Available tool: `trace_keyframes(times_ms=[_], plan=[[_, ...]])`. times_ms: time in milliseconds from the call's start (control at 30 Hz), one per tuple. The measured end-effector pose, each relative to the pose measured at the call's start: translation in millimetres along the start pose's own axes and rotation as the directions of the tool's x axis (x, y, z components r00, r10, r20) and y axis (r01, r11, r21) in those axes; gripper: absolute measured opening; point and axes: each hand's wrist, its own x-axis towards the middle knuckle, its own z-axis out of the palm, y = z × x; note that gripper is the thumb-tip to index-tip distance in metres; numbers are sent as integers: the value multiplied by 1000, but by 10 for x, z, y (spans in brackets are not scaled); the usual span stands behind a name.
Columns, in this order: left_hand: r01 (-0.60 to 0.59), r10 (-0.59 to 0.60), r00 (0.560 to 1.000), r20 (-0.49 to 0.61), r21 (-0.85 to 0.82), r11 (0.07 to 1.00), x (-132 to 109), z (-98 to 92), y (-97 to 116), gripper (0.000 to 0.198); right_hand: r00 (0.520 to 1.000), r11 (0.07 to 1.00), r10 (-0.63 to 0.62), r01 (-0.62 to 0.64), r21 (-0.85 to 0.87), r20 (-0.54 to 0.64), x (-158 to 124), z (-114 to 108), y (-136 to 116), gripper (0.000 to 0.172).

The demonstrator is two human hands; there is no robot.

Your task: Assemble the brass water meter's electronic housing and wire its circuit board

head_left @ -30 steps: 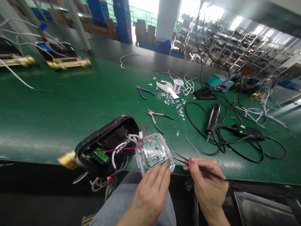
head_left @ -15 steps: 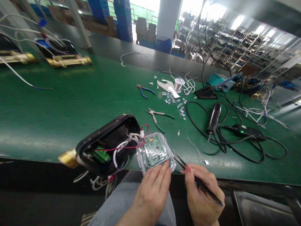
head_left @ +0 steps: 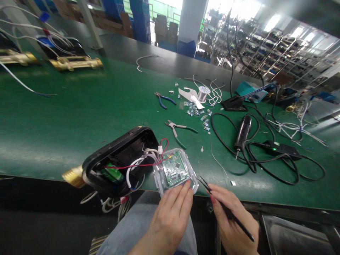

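Note:
My left hand [head_left: 171, 214] lies over the near edge of a clear plastic case [head_left: 191, 165], gripping it with the fingers together; its thumb is hidden. Inside the case sits a green circuit board [head_left: 175, 169]. In my right hand [head_left: 235, 216] is a pair of black tweezers [head_left: 240, 224], pinched between thumb and fingers, the tips just beside the case's right edge. Left of the case, a black housing [head_left: 119, 156] with a brass threaded end [head_left: 73, 175] leans tilted at the bench edge. White, grey and red wires [head_left: 135, 165] run from it to the board.
Green-handled cutters [head_left: 180, 129] and blue-handled pliers [head_left: 164, 100] lie beyond the case. Near them are small loose parts [head_left: 195, 110] and a solder spool [head_left: 203, 94]. A corded electric screwdriver [head_left: 243, 132] and black cables are at right. Brass-fitted units [head_left: 75, 63] stand at far left.
My right hand has moved slightly right and down, drawing the tweezer tips a little away from the board. My left hand stays on the case.

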Motion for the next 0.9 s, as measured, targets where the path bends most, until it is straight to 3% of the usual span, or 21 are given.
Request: trace_keyframes(times_ms=[400,567,767,900], plan=[[4,-4,999,32,-12,1000,38,-32,6,25,993,959,-108,116,-259,45,-325,164,2,46],[36,-36,999,7,-24,999,37,-3,10,23,995,988,-77,84,-127,57,-93,133,-49,36],[36,-34,999,36,-40,999,-4,25,7,24,982,996,-47,32,86,180,179,-47,16,27],[33,-33,999,21,-17,999,-16,42,8,25,955,995,-94,83,51,281,148,-140,86,27]])
